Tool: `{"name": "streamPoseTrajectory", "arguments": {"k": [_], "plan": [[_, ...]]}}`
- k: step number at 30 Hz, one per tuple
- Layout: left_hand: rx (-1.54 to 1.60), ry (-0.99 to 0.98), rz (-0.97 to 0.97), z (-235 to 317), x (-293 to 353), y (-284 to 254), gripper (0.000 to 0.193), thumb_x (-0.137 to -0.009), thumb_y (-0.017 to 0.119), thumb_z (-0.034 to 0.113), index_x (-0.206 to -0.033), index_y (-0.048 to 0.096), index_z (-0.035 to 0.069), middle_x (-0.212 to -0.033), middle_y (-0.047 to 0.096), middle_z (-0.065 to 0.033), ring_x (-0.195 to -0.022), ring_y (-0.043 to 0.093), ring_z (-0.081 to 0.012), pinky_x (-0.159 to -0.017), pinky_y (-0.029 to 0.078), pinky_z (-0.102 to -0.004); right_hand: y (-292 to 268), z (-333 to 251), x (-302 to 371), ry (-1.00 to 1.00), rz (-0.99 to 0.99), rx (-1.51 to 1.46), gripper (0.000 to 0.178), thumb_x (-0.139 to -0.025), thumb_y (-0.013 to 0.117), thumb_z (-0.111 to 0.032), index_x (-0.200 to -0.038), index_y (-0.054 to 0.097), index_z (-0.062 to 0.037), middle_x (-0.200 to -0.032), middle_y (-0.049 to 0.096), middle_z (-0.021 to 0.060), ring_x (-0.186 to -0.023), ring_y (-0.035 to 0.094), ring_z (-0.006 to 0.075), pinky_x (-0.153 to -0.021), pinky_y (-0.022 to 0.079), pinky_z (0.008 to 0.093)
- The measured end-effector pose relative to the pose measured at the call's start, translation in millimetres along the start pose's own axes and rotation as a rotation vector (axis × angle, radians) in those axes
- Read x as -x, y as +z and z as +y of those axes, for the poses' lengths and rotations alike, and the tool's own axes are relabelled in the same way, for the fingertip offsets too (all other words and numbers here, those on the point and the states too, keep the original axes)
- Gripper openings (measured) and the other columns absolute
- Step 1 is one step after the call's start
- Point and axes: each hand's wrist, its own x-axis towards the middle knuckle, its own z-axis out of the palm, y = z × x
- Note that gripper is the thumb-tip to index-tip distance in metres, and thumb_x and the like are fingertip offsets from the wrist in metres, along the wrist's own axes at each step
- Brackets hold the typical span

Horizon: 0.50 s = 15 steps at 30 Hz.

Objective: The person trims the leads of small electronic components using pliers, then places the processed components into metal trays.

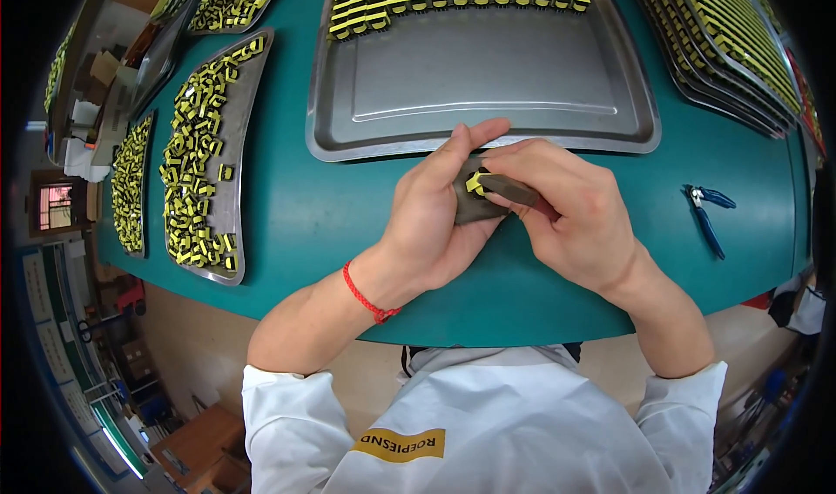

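Above the near part of the green table, my left hand (pixel 424 211) is closed round a dark grey block (pixel 468 210), thumb raised at its far side. A small yellow-and-black part (pixel 475 183) sits at the block's face; whether it is fixed there I cannot tell. My right hand (pixel 579 211) is closed on a dark flat-sided bar (pixel 509 188), whose tip meets or nearly meets the yellow part. Fingers hide much of the block and the bar's far end.
Beyond my hands lies a metal tray (pixel 483 76) with rows of yellow-and-black parts along its far side. Trays of loose parts (pixel 193 163) stand at left. Blue-handled pliers (pixel 707 215) rest at right, near stacked, filled trays (pixel 723 50).
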Motion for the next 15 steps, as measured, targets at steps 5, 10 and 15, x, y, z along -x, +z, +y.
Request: {"name": "streamPoseTrajectory", "arguments": {"k": [5, 10, 15], "plan": [[0.010, -0.004, 0.018, 1, -3, 3, 0.052, -0.107, 0.036, 0.040, -0.141, 0.040, 0.001, -0.125, 0.056, -0.0147, -0.110, 0.057, -0.0229, -0.097, 0.046, -0.0408, -5, 3, -3, -0.001, -0.031, 0.032, 0.040, -0.070, 0.063, 0.018, -0.106, 0.065, 0.0021, -0.099, 0.067, 0.0150, -0.088, 0.068, 0.0295, -0.068, 0.055, 0.0327], [0.022, 0.010, 0.009, 8, -6, 6, 0.047, -0.104, 0.046, 0.029, -0.140, 0.040, 0.000, -0.124, 0.057, -0.0140, -0.109, 0.057, -0.0224, -0.095, 0.048, -0.0372, -9, 1, -8, 0.031, -0.011, -0.030, 0.032, -0.082, 0.064, 0.009, -0.113, 0.063, 0.0007, -0.099, 0.068, 0.0129, -0.082, 0.067, 0.0242, -0.069, 0.054, 0.0294], [-0.122, 0.210, -0.029, 9, 6, 8, 0.055, -0.090, 0.063, -0.001, -0.140, 0.039, -0.002, -0.121, 0.064, -0.0141, -0.106, 0.060, -0.0183, -0.092, 0.048, -0.0329, -14, -12, -7, 0.151, 0.126, -0.433, 0.023, -0.103, 0.050, -0.017, -0.114, 0.057, 0.0024, -0.091, 0.064, 0.0064, -0.075, 0.057, 0.0101, -0.067, 0.048, 0.0244]]}}
